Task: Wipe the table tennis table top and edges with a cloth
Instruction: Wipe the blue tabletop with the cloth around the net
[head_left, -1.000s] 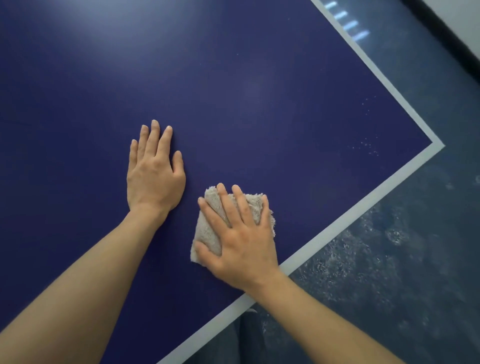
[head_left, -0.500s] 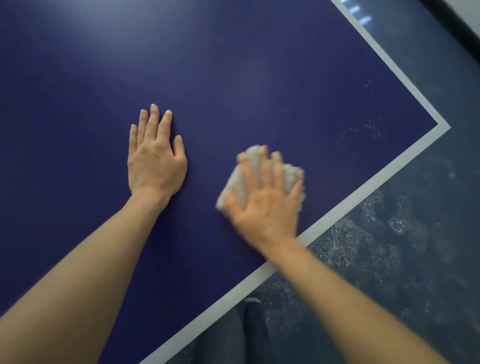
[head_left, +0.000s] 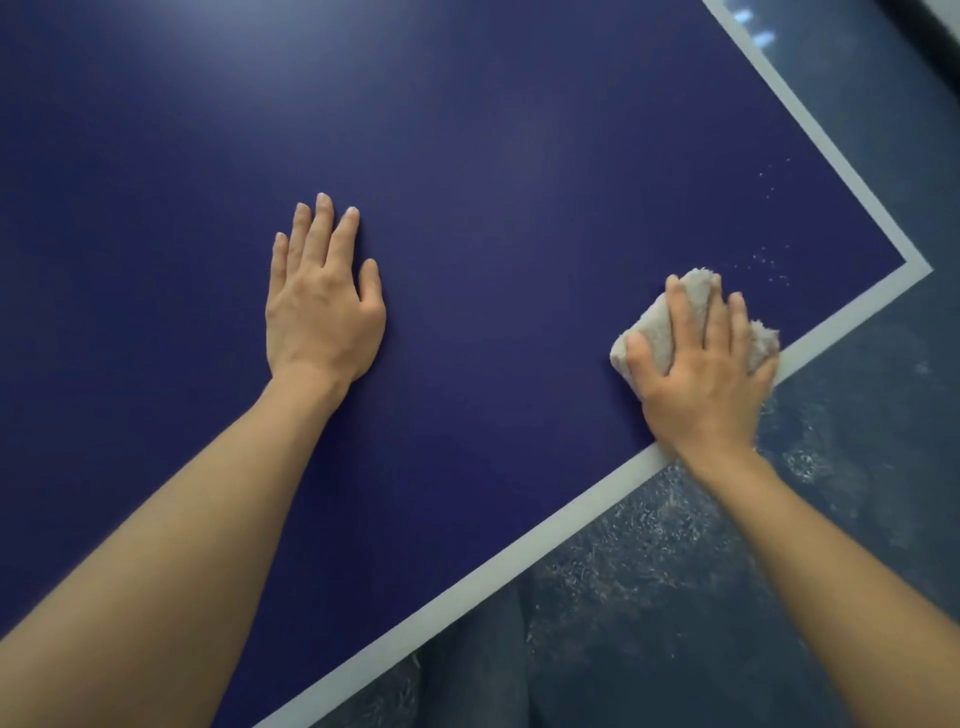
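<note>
A: What are the two hands doing in this figure?

B: The right hand (head_left: 701, 374) is pressing a crumpled pale cloth (head_left: 675, 319) flat against the dark blue counter (head_left: 493, 182), its fingers spread over the cloth with the thumb hooking round its inner side, so it is gripping the cloth while it is pushing. The left hand (head_left: 322, 301) is lying released, palm down with straight fingers, bracing on the counter and holding nothing.

A: Where is the cloth lying relative to the hands?

B: It is sitting under the right fingers, well apart from the left hand and on its far right. Its outer edge is touching the white border stripe (head_left: 545, 530), which is running diagonally past the heel of the right hand.

A: Which relation is governing the coming stroke?

B: The corner of the counter (head_left: 917, 270) is lying ahead and to the right of the right fingertips, and a scatter of pale specks (head_left: 769, 265) is sitting just beyond the cloth in that same direction. The cloth's long axis is running roughly along the fingers. The right hand is plainly the nearer one, so a judgement is that the stroke is heading outward along the stripe toward that corner.

A: And below the counter?

B: A mottled blue floor (head_left: 727, 571) is showing.
</note>
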